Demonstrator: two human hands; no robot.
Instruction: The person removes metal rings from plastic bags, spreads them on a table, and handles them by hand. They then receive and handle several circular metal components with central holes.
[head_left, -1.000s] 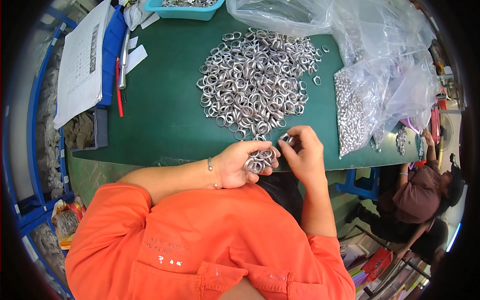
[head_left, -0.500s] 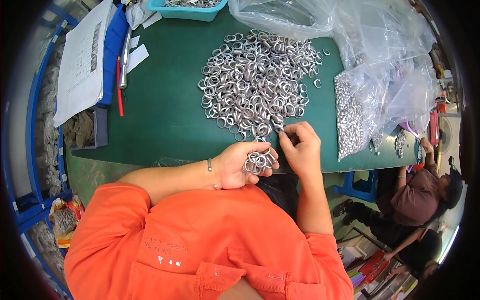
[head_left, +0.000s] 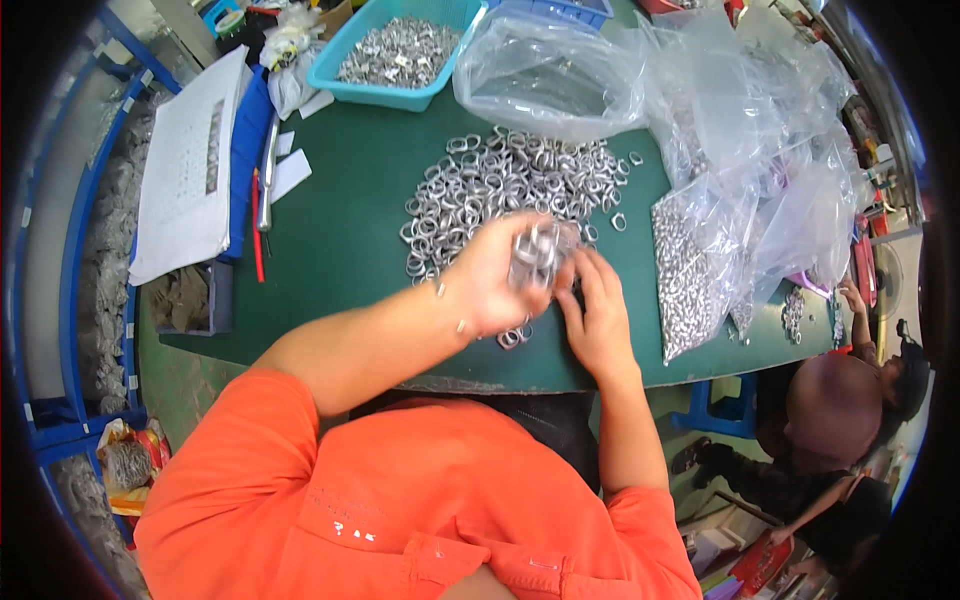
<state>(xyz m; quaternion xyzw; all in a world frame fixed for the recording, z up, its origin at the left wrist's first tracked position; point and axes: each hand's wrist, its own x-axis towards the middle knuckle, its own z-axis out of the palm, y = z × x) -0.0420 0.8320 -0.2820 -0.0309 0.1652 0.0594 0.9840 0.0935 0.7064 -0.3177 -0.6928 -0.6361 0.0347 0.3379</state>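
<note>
My left hand (head_left: 488, 280) is raised over the near part of a pile of silver-grey metal rings (head_left: 480, 200). Its curled fingers hold a handful of metal rings (head_left: 540, 256), blurred by motion. Close beside its fingertips, on the right, is my right hand (head_left: 600, 325), with fingers and thumb bent in. What its fingertips pinch, if anything, is hidden and smeared. A few loose rings (head_left: 513, 337) lie on the green tabletop (head_left: 340, 230) below my left hand. Both hands cover part of the pile.
A turquoise basket (head_left: 385, 97) of small metal parts stands at the back left, beside a clear plastic bag (head_left: 550, 85). Another bag of small metal pieces (head_left: 690, 270) lies right. Papers (head_left: 185, 190), a red pen (head_left: 258, 235) and a grey bin (head_left: 215, 300) are left. Another person (head_left: 835, 410) is at far right.
My left hand has lifted and moved forward over the pile with its rings. My right hand has left the pile's near edge and come beside it. The view has tilted, showing more of the basket.
</note>
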